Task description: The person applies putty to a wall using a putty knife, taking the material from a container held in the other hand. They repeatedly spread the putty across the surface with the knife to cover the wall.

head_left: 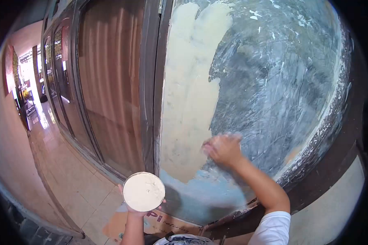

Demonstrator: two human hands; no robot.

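Note:
My left hand (135,210) holds up a round tub (143,192) of cream-coloured paste from below, its fingers around the sides. The paste surface has a few dents at the right. My right hand (223,149) is at the wall, its fingers closed and blurred; whatever it grips is too smeared to name. It lies at the edge between a smooth cream coat (188,110) on the left and the rough grey-blue wall surface (270,90) on the right. Pale blue paint (204,196) shows lower down.
Left of the wall stands a dark frame (150,81) with a glass panel and brown curtain (110,61). A tiled walkway (69,175) runs back to a bright opening. Printed cardboard (120,220) lies on the floor below. Dark trim (315,167) borders the wall at right.

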